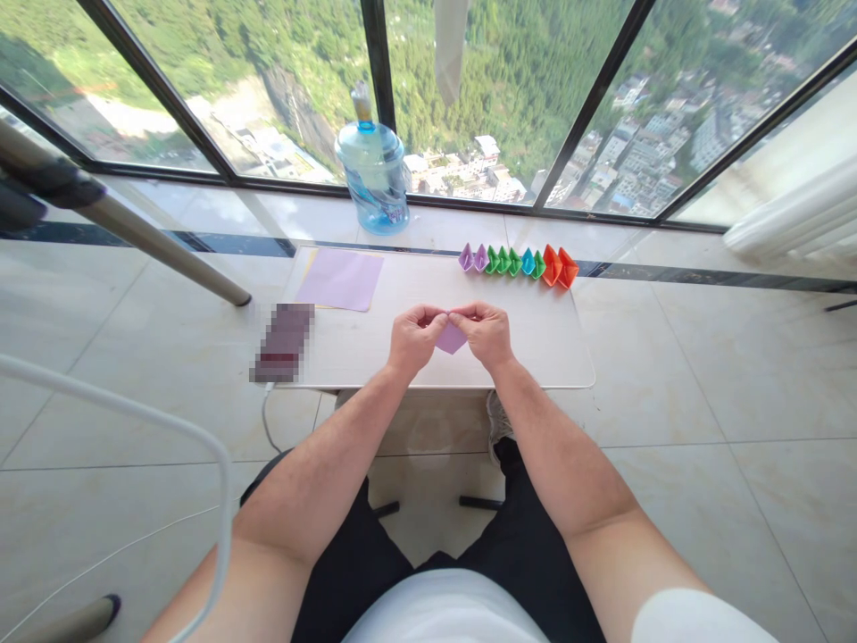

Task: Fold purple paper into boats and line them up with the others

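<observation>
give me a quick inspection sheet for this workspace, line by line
surface: pale table, partly covered
work items: folded purple paper, raised at centre; purple sheet at back left, yellowish edges showing beneath; row of folded paper pieces at back right, in purple, green, blue and orange
clutter: pixelated object at the left edge, details hidden
hands: left hand and right hand pinch the folded purple paper
cables: grey cable hangs below the pixelated object; thin white cable on the floor
surroundings: blue water bottle by the windows, tiled floor
</observation>
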Available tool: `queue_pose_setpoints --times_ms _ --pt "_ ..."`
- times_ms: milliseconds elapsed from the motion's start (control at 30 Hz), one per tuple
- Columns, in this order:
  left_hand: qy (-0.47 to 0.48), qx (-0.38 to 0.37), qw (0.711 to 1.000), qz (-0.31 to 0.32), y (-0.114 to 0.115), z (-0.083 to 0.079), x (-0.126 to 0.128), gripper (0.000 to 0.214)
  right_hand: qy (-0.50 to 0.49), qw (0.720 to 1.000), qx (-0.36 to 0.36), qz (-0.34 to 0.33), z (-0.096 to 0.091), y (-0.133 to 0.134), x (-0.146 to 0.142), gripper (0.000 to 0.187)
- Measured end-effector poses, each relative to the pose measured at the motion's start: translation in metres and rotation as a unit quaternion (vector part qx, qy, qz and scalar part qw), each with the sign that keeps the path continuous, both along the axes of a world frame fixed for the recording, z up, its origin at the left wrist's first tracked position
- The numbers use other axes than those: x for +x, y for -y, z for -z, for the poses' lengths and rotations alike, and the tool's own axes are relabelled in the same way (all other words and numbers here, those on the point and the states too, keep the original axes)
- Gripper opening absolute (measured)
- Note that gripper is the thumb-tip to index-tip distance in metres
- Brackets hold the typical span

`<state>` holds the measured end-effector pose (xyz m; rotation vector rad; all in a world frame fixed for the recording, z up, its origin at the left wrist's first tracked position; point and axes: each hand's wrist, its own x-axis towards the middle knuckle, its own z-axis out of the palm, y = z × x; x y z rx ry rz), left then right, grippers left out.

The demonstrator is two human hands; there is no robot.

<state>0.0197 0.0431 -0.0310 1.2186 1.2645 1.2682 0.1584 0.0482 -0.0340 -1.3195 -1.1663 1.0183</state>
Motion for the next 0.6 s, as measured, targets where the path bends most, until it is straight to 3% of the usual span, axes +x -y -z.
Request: queue_pose_setpoints --times_ms 600 --pt "-0.008 -0.009 1.000 -0.025 -0.0027 0.0011 -0.0010 0.022 0.105 0.993 0.055 -0.001 -0.0043 0.0078 -0.0030 0.016"
